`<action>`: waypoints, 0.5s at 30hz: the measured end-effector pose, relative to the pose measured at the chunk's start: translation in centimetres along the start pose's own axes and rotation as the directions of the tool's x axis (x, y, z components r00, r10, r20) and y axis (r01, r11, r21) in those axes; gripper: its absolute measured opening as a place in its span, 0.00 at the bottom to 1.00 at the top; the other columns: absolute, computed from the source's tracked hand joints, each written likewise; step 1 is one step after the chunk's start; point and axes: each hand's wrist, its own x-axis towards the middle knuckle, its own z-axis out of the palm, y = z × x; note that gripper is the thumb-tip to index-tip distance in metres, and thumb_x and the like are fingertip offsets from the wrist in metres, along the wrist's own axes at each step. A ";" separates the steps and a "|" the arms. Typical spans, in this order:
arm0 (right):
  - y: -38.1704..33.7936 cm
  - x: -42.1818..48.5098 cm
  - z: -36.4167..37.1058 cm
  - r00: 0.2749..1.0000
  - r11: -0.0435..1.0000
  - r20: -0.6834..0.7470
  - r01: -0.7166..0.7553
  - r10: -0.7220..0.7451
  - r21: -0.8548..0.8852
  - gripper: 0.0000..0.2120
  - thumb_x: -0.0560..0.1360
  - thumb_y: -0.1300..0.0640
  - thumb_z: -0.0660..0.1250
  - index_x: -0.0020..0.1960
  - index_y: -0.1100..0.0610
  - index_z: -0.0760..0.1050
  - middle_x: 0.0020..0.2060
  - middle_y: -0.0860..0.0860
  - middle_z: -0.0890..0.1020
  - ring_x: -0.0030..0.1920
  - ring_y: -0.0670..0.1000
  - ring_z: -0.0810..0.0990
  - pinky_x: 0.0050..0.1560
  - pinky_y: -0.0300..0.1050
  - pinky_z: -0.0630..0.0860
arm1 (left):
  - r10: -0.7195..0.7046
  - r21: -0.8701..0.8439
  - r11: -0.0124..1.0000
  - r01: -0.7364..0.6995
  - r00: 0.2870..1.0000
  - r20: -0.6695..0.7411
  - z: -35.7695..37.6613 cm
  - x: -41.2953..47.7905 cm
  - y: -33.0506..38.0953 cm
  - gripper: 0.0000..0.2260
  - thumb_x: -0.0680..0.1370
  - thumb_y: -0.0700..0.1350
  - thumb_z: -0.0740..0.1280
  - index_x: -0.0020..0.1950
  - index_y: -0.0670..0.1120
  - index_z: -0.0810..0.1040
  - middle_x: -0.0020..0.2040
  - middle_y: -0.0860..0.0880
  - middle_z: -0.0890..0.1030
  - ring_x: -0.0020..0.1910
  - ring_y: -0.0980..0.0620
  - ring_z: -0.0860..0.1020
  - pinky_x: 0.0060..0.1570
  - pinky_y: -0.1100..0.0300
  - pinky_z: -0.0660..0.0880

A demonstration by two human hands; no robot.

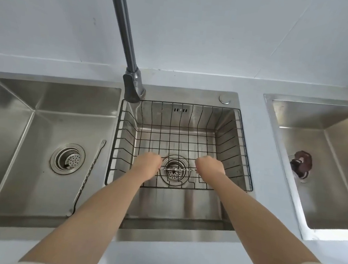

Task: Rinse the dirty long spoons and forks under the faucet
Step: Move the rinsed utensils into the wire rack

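Left hand and right hand grip a twisted utensil over the wire basket.

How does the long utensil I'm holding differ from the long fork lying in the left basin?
The held utensil is gripped at both ends by the left hand and right hand, level over the wire basket; the fork lies untouched, slanted, in the left basin. The held utensil's ends are hidden in the hands; the fork's tines show at its far end. Both are thin metal with twisted stems.

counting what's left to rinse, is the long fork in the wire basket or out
Out. The fork lies in the left sink beside its drain; the basket sits in the middle sink.
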 end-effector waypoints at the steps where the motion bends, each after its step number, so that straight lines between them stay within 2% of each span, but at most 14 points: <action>1: 0.0 0.1 0.0 1.000 1.000 0.000 0.001 -0.001 0.006 0.08 0.76 0.67 0.60 0.54 0.62 0.74 0.55 0.58 0.79 0.54 0.59 0.78 0.45 0.46 0.71 | -0.012 -0.012 1.000 0.012 1.000 -0.003 0.0 0.1 0.0 0.10 0.77 0.35 0.60 0.51 0.41 0.80 0.53 0.44 0.81 0.49 0.46 0.78 0.50 0.55 0.76; 5: -0.2 0.1 -0.3 1.000 0.999 0.012 -0.007 0.006 0.034 0.09 0.78 0.64 0.60 0.57 0.62 0.73 0.56 0.58 0.78 0.55 0.59 0.78 0.49 0.48 0.74 | -0.034 -0.061 0.998 0.034 0.999 -0.002 -0.2 0.1 0.0 0.09 0.76 0.35 0.60 0.51 0.40 0.80 0.52 0.43 0.81 0.51 0.44 0.79 0.50 0.54 0.76; 10: -0.4 -0.1 -1.6 0.999 0.995 0.012 -0.053 0.052 0.087 0.12 0.76 0.64 0.61 0.59 0.58 0.72 0.56 0.55 0.78 0.55 0.56 0.78 0.46 0.46 0.73 | -0.029 -0.141 0.990 0.027 0.999 -0.019 -1.1 -0.5 -0.4 0.07 0.76 0.38 0.63 0.50 0.40 0.80 0.51 0.43 0.82 0.50 0.45 0.79 0.50 0.53 0.76; 15: -2.6 -0.2 -5.4 0.993 0.991 -0.098 -0.046 0.059 0.123 0.13 0.77 0.62 0.58 0.61 0.57 0.71 0.57 0.56 0.78 0.56 0.57 0.77 0.45 0.45 0.70 | -0.012 -0.239 0.971 -0.025 0.988 -0.151 -3.6 -1.7 -2.5 0.06 0.77 0.41 0.63 0.47 0.40 0.79 0.50 0.43 0.81 0.50 0.45 0.79 0.51 0.52 0.77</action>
